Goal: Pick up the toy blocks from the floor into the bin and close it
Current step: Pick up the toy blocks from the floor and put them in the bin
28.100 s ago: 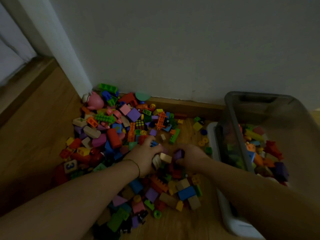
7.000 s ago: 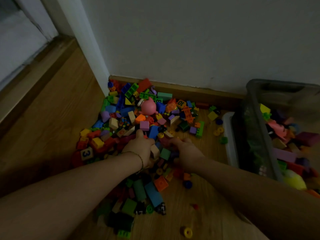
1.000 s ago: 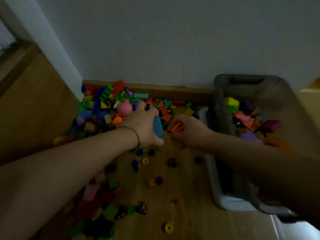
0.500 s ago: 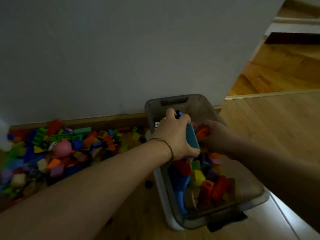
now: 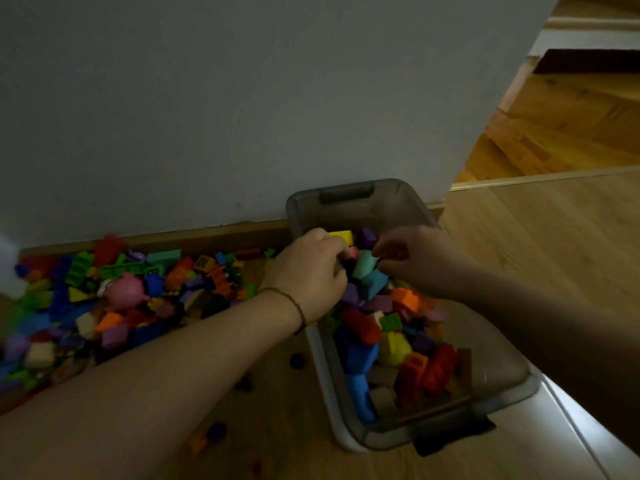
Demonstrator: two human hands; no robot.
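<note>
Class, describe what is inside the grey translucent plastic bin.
Toy blocks: red, blue, orange, yellow. The left hand and right hand cover blocks at the far end; the floor of the grey bin is hidden.

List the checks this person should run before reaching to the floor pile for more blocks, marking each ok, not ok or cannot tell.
1. Both hands over the bin: ok. The left hand and right hand hang above the opening of the bin.
2. Hands emptied: cannot tell. Curled fingers hide both palms.
3. Room in the bin: ok. Its far end shows bare wall above the binned blocks.
4. Floor cleared: not ok. A large floor pile and a loose blue piece lie outside the bin.
5. Lid to hand: cannot tell. A white panel shows under the bin; it may be the lid.
</note>
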